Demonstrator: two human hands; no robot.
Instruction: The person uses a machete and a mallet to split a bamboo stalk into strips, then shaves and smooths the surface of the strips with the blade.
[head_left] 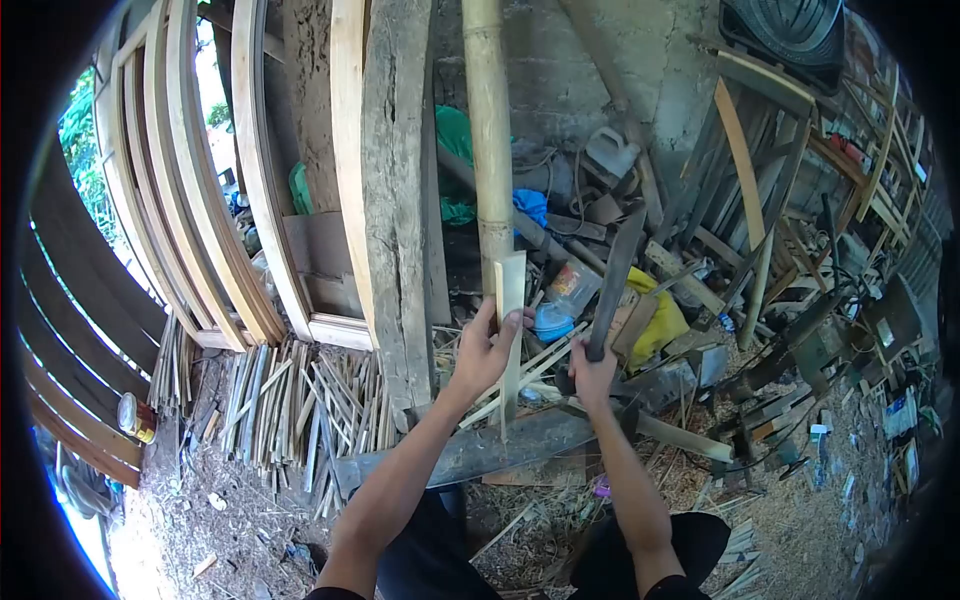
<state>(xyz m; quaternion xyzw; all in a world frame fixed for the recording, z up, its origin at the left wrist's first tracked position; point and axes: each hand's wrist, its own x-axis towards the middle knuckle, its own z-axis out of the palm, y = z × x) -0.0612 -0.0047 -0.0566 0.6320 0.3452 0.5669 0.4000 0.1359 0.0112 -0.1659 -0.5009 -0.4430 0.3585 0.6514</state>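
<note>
My left hand (487,350) is wrapped round a pale, flat bamboo strip (512,285), held upright with its lower end near a dark wooden beam (470,448) on the ground. To its right, my right hand (593,368) grips the handle of a long dark blade (617,275), which points up and slightly right. The blade and the strip are apart. Just behind the strip stands a thick bamboo pole (488,130).
Thin split sticks (300,400) lie in a heap at the left, below pale wooden frames (262,180). A rough post (397,200) stands left of the pole. Behind my right hand are a yellow bag (660,325), a white jug (610,152) and scrap wood.
</note>
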